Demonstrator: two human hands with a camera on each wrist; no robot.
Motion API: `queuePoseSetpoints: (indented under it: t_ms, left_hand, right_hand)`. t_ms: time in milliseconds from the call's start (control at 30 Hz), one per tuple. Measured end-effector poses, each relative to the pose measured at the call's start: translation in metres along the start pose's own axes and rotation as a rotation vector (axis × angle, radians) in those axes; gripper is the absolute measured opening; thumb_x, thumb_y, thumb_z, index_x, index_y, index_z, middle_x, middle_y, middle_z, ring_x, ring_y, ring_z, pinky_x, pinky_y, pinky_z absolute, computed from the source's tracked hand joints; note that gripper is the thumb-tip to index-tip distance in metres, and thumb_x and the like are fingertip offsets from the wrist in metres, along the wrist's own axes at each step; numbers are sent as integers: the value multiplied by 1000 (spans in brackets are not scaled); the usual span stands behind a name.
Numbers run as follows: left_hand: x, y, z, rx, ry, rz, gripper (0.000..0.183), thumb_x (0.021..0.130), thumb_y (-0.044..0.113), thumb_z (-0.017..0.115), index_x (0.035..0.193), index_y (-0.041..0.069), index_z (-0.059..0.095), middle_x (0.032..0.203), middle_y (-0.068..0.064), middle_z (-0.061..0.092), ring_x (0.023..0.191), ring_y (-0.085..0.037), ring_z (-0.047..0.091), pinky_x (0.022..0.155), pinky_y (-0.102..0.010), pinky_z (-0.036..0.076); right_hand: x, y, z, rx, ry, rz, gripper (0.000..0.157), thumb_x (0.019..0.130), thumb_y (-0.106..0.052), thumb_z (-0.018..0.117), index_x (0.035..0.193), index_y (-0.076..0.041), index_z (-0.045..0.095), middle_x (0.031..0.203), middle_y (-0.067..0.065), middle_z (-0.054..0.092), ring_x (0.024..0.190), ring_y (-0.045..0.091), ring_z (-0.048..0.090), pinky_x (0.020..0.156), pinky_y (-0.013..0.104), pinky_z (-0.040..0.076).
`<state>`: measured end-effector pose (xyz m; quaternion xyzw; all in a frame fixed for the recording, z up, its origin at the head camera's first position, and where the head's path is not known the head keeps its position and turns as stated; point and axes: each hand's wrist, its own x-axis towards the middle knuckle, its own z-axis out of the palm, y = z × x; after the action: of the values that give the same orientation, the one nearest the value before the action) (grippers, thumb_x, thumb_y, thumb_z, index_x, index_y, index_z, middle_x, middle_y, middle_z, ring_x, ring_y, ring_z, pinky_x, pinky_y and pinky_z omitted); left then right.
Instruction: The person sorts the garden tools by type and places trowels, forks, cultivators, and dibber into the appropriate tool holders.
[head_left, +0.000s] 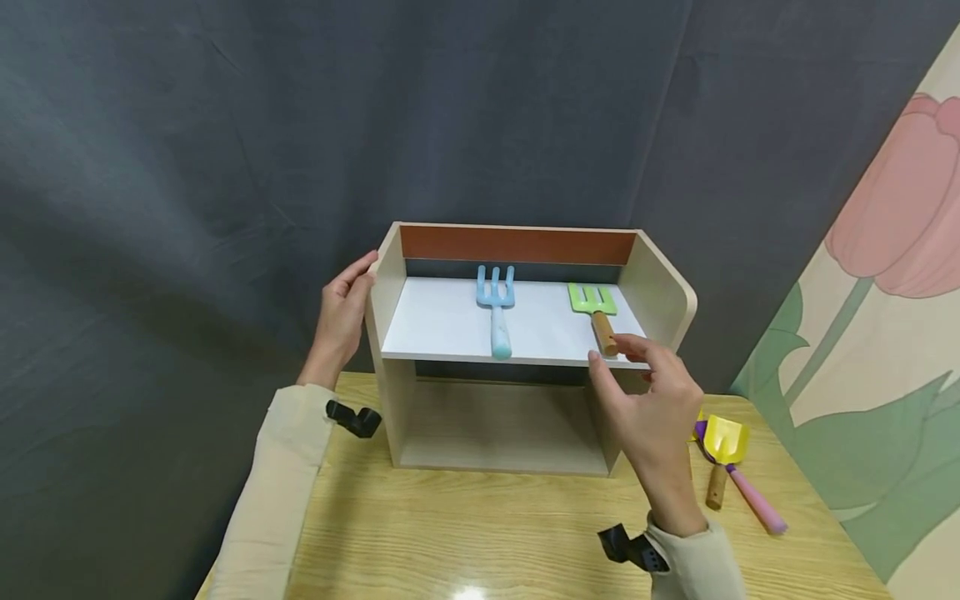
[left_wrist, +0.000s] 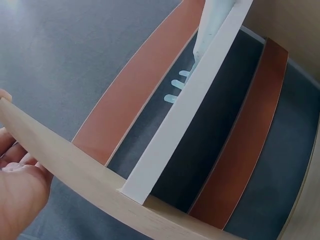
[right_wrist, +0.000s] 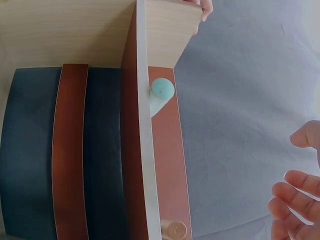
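A small wooden shelf [head_left: 504, 425] stands on the table. On its white upper board [head_left: 442, 321] lie a light blue toy garden fork [head_left: 497, 312] and, to its right, a green toy fork [head_left: 592, 298] with a brown wooden handle. Both handles point toward the front edge. My left hand [head_left: 341, 312] holds the shelf's left side panel [left_wrist: 75, 172] near its upper front edge. My right hand [head_left: 656, 412] hovers before the shelf's right front, thumb and fingers parted, close to the brown handle [right_wrist: 175, 230] and holding nothing.
Right of the shelf, on the wooden table [head_left: 450, 533], lie a yellow toy shovel [head_left: 726, 439] with a wooden handle and a purple tool with a pink handle [head_left: 757, 500]. A dark curtain [head_left: 510, 108] hangs behind, and a tulip-painted wall [head_left: 870, 333] borders the right.
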<state>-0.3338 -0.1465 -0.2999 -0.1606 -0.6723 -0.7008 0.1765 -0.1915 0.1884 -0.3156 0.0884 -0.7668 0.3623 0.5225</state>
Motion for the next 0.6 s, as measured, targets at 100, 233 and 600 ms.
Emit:
queuePoseSetpoints:
  t_ms: [100, 233, 600]
  left_hand:
    - [2, 1, 0, 10, -7, 5, 44, 101, 15, 46, 143, 0, 46, 147, -11, 44, 133, -24, 40, 110, -40, 29]
    - [5, 2, -1, 38, -14, 24, 43, 100, 12, 47, 141, -2, 47, 145, -13, 46, 130, -24, 43, 108, -39, 32]
    - [4, 5, 0, 67, 12, 24, 43, 99, 11, 52, 140, -3, 49, 143, -14, 48, 125, -24, 46, 106, -39, 35]
  right_hand:
    - [0, 2, -5, -16, 2, -4, 28, 77, -14, 79, 100, 0, 73, 95, 10, 71, 84, 25, 63, 66, 25, 40]
    - [0, 3, -9, -25, 27, -5, 28, 76, -13, 80, 99, 0, 73, 93, 11, 71, 82, 26, 63, 66, 23, 37]
    - [0, 5, -20, -42, 28, 40, 29, 78, -13, 79, 102, 2, 72, 95, 12, 71, 81, 18, 59, 69, 16, 38]
